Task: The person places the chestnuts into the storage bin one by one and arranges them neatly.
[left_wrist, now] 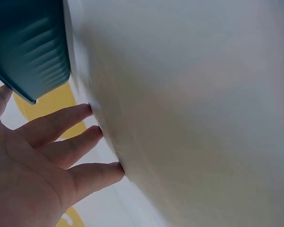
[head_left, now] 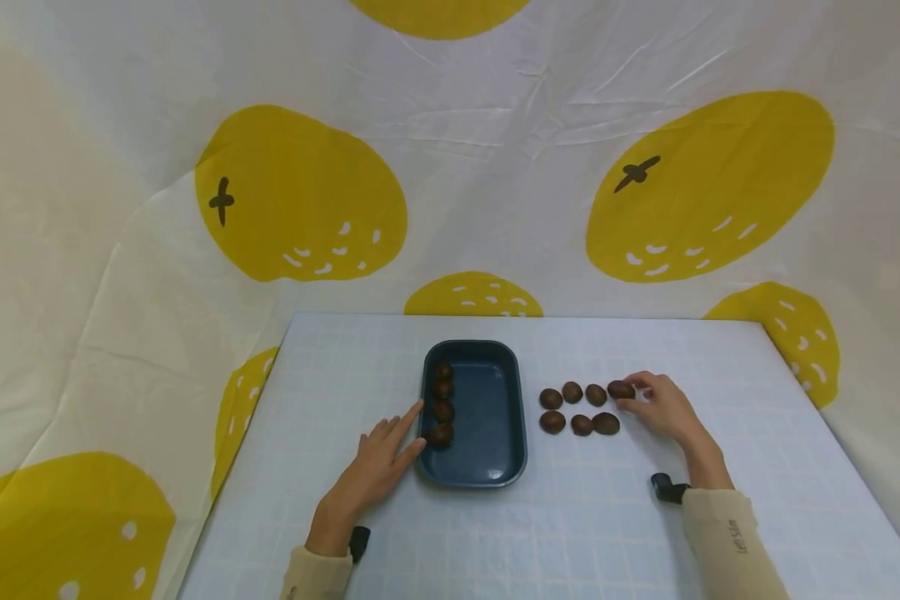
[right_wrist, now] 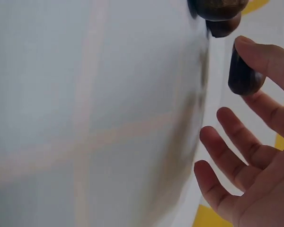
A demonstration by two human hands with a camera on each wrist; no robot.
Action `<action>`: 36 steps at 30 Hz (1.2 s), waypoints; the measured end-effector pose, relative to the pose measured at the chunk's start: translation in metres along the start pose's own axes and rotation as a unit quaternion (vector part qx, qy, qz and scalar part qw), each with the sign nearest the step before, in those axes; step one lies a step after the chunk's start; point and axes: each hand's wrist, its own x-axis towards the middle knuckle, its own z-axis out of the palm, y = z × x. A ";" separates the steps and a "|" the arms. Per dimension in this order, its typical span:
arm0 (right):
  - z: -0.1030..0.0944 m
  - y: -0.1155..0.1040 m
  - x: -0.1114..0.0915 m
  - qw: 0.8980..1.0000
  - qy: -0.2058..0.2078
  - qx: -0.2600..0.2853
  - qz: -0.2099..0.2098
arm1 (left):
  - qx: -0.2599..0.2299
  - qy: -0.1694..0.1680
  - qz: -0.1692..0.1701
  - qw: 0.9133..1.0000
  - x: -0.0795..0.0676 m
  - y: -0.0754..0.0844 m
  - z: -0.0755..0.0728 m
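My right hand point(head_left: 663, 412) pinches a smooth dark brown oval stone point(head_left: 619, 389) between thumb and forefinger, at the right end of the back row. In the right wrist view the held stone point(right_wrist: 244, 74) shows apart from the tabletop, and the other three fingers are spread. Several similar brown stones point(head_left: 552, 422) lie in two short rows to its left. A dark blue rectangular tray point(head_left: 487, 442) holds more brown stones point(head_left: 443, 411) lined along its left side. My left hand point(head_left: 371, 467) rests with extended fingers at the tray's left rim, its fingertips on the table in the left wrist view.
A pale checked cloth covers the table point(head_left: 585, 525). Behind and beside it hangs a white curtain point(head_left: 487, 183) printed with large yellow fruit. Both wrists carry small black devices point(head_left: 669, 489) near the sleeve cuffs.
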 end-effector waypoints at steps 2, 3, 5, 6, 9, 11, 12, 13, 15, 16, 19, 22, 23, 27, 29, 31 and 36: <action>-0.003 -0.005 -0.001 1.000 -0.002 0.007 -0.001 | 0.001 0.001 -0.001 1.000 0.000 0.000 0.000; -0.005 -0.009 -0.001 1.000 -0.003 0.012 -0.004 | 0.001 0.002 0.000 1.000 0.000 0.000 0.000; -0.007 -0.015 -0.001 1.000 -0.003 0.018 -0.009 | 0.001 0.001 -0.002 1.000 0.000 0.000 0.000; -0.008 -0.018 -0.002 1.000 -0.002 0.024 -0.016 | 0.000 0.000 -0.003 1.000 -0.001 0.000 0.000; -0.012 -0.029 -0.004 0.999 -0.002 0.035 -0.038 | -0.001 -0.001 -0.004 1.000 -0.001 0.000 0.001; -0.013 -0.038 -0.006 0.998 -0.004 0.038 -0.051 | -0.001 -0.001 -0.004 1.000 -0.001 0.000 0.001; -0.013 -0.042 -0.006 0.998 -0.006 0.039 -0.058 | 0.000 0.000 -0.003 1.000 -0.001 0.001 0.000; -0.013 -0.046 -0.007 0.997 -0.006 0.038 -0.062 | 0.001 0.000 -0.003 1.000 0.000 0.001 0.000; -0.013 -0.055 -0.008 0.997 -0.008 0.036 -0.073 | 0.002 0.001 -0.002 1.000 0.000 0.001 0.000; -0.013 -0.059 -0.008 0.996 -0.008 0.035 -0.077 | 0.002 0.000 -0.002 1.000 0.000 0.001 0.000; -0.011 -0.070 -0.010 0.995 -0.007 0.036 -0.096 | -0.001 -0.002 -0.004 1.000 -0.001 0.001 0.000; -0.009 -0.082 -0.011 0.992 -0.010 0.038 -0.117 | -0.001 -0.004 -0.006 1.000 -0.002 0.000 0.000; -0.008 -0.086 -0.011 0.992 -0.011 0.039 -0.122 | -0.001 -0.004 -0.007 1.000 -0.002 0.000 0.000; -0.003 -0.102 -0.012 0.990 -0.019 0.048 -0.133 | 0.001 -0.004 -0.008 1.000 -0.002 0.000 0.000; 0.000 -0.109 -0.011 0.988 -0.022 0.051 -0.141 | 0.001 -0.002 -0.007 1.000 -0.002 0.000 0.000; 0.003 -0.117 -0.009 0.987 -0.023 0.051 -0.153 | 0.000 -0.001 -0.006 1.000 -0.002 0.000 0.000; 0.009 -0.138 -0.004 0.977 -0.025 0.054 -0.205 | -0.003 -0.003 -0.008 1.000 -0.001 0.001 0.000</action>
